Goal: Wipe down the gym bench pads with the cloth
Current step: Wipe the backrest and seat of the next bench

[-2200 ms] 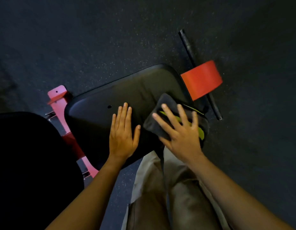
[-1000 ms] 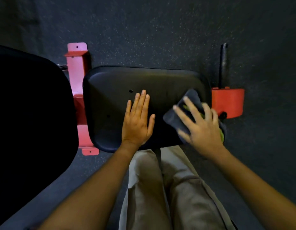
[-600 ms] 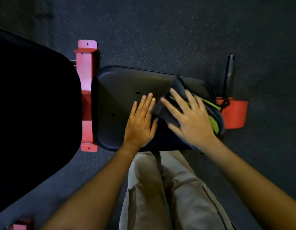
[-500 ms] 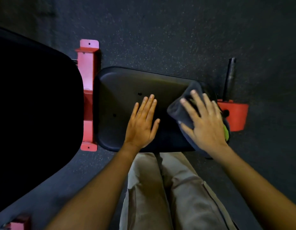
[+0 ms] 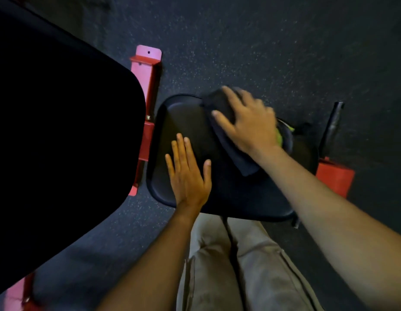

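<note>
1. Head view: the dark speckled rubber floor (image 5: pixel 262 41) takes the most room, lying open beyond the bench's far edge and out to the right.
2. The large black padded back pad (image 5: pixel 60 131) fills the left side. Its rounded right edge stands near the seat, with a narrow gap between them.
3. The smaller black vinyl seat pad (image 5: pixel 228 194) lies in the middle. Its rounded near edge is just above the person's knees, and bare surface runs along that edge and the left end.
4. The beige cloth trousers (image 5: pixel 251 277) cover the lower middle.
5. The red steel frame (image 5: pixel 145 70) shows in the gap between the two pads and juts past the seat's far corner.
6. The red boxy foot (image 5: pixel 334 176) sits just beside the seat's right end, and the thin black bar (image 5: pixel 332 124) rises behind it.
7. The folded dark grey cloth (image 5: pixel 240 162), with yellow-green trim, lies on the far part of the seat pad, its far corner at the pad's far edge.
8. The right hand (image 5: pixel 249 124), blurred, presses down on the cloth with fingers spread and nearly straight, curled round nothing.
9. The left hand (image 5: pixel 188 176) rests flat on the seat pad, palm down, fingers straight, thumb out, near the cloth but apart.
</note>
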Available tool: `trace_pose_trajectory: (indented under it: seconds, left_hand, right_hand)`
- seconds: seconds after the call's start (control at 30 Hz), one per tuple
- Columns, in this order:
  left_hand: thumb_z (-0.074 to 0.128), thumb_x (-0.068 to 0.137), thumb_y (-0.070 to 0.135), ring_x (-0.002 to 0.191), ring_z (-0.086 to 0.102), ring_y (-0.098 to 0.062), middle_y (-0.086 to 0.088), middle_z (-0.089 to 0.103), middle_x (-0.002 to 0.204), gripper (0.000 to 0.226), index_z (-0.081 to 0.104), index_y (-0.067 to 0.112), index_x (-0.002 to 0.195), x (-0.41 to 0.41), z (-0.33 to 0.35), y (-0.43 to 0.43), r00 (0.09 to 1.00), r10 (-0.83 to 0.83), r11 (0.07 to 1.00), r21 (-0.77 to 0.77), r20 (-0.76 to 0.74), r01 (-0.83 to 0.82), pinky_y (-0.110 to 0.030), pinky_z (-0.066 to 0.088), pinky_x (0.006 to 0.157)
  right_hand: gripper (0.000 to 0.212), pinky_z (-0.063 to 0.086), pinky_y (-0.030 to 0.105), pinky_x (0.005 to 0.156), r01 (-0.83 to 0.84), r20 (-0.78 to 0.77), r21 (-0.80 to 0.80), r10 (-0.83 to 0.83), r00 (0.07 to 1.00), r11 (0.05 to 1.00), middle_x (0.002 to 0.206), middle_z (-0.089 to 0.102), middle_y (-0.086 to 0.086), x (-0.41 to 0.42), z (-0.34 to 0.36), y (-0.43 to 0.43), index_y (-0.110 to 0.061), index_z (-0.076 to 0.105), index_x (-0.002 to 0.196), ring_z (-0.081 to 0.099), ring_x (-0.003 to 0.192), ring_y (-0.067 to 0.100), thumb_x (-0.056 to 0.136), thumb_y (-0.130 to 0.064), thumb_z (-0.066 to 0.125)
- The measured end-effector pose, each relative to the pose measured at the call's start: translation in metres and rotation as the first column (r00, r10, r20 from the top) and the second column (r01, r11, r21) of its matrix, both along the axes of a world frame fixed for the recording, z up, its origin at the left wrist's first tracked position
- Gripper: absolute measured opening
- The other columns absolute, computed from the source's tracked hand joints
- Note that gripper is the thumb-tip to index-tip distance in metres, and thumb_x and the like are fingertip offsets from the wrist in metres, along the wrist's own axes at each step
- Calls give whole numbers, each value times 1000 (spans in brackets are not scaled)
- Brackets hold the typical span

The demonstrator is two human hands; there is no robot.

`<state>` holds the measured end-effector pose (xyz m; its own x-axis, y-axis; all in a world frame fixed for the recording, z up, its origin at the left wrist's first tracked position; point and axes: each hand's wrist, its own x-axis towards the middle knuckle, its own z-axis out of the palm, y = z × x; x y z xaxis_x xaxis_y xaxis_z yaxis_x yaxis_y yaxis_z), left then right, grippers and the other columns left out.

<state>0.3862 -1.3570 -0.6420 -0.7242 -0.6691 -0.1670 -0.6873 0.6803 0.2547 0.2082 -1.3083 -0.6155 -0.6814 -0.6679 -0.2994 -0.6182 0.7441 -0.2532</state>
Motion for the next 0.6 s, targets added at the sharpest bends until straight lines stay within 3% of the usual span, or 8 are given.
trace_pose_trajectory:
  seconds: [0.1,0.23,0.47,0.6]
  left_hand:
    - [28,97,43,143,12,-30,-21,20,154,67,19,-2,146,0,-3,1,999,-17,1000,-3,32,17,-45,5,116]
    - [27,97,43,143,12,-31,-21,18,154,68,17,-3,146,1,-6,3,998,-29,999,-29,51,31,-48,6,116]
    - [20,98,44,143,14,-31,-21,20,154,67,17,-3,146,1,-8,4,997,-42,998,-46,72,45,-47,6,115]
    - [30,96,44,143,14,-29,-20,21,153,67,16,0,146,0,-8,2,999,-5,999,-53,44,7,-44,5,115]
  right_hand:
    - [67,41,50,86,174,-26,72,-172,985,982,135,50,13,-9,6,47,-26,36,146,53,109,42,91,-64,26]
    - [60,39,51,90,248,-53,159,-243,969,956,131,51,17,-9,3,21,-19,42,140,51,111,44,97,-58,31]
    - [59,39,48,92,59,94,22,-60,994,998,133,51,14,-5,-6,-63,-22,39,141,52,115,40,97,-59,28]
    - [69,44,46,80,39,-29,-4,-39,999,999,127,54,16,-9,-2,-4,-20,40,143,56,101,42,92,-64,23]
